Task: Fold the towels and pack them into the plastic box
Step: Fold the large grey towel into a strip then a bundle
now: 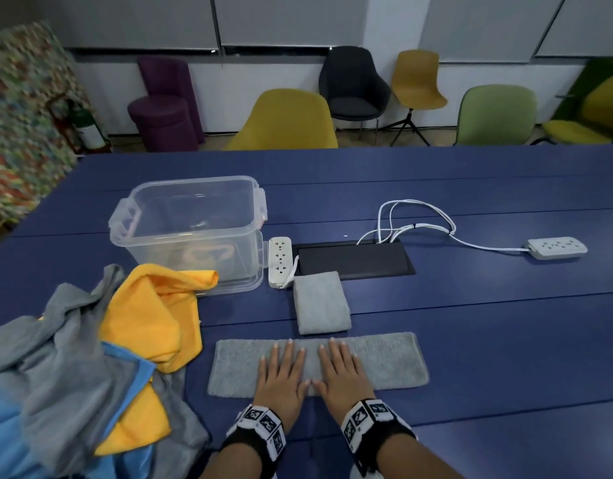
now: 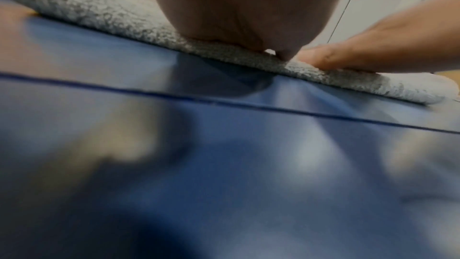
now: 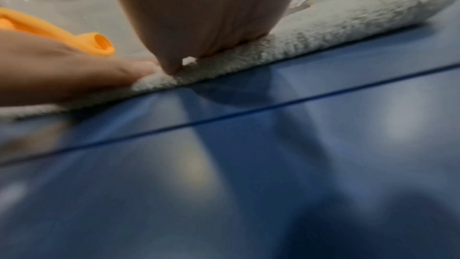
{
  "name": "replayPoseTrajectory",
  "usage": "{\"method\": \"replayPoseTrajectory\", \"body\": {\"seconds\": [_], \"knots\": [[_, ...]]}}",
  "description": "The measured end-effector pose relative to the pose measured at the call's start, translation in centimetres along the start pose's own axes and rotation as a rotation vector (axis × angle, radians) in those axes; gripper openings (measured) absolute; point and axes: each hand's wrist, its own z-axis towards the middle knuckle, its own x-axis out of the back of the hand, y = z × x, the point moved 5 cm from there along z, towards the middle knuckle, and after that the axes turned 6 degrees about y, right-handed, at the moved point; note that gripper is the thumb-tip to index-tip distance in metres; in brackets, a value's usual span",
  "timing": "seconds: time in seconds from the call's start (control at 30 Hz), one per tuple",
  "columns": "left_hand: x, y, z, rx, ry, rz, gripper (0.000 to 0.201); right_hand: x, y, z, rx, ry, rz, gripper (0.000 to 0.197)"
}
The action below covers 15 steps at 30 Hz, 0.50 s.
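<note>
From above, the left hand (image 1: 282,369) and right hand (image 1: 343,369) lie flat, fingers straight, side by side on the grey towel (image 1: 384,361), likely smoothing it; it is a long strip near the plastic box (image 1: 191,229). Both wrist views show palms pressing its fluffy edge (image 2: 224,52) onto the table (image 3: 248,164).

We see a blue table (image 1: 470,323) carrying two white power strips (image 1: 279,261) (image 1: 557,247), looped white cables (image 1: 415,219) and a black cable hatch (image 1: 353,259); assorted chairs (image 1: 287,122) line the wall beyond.
</note>
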Motion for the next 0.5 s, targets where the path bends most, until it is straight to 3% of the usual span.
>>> {"method": "replayPoseTrajectory", "body": {"seconds": [0.07,0.2,0.33,0.5], "knots": [[0.0,-0.9,-0.2,-0.008,-0.003,0.013,0.055,-0.4,1.5,-0.2,0.023,0.043,-0.019,0.064],[1.6,-5.4,-0.6,0.108,0.023,0.064,0.055,1.0,6.4,-0.3,-0.037,0.070,-0.126,0.066],[2.2,-8.5,-1.4,0.223,-0.145,0.059,0.058,2.1,10.6,-0.8,-0.113,-0.002,-0.177,0.067],[0.9,-8.4,-1.4,0.217,-0.242,0.104,0.061,1.7,11.7,-0.7,-0.151,-0.113,-0.162,0.069]]}}
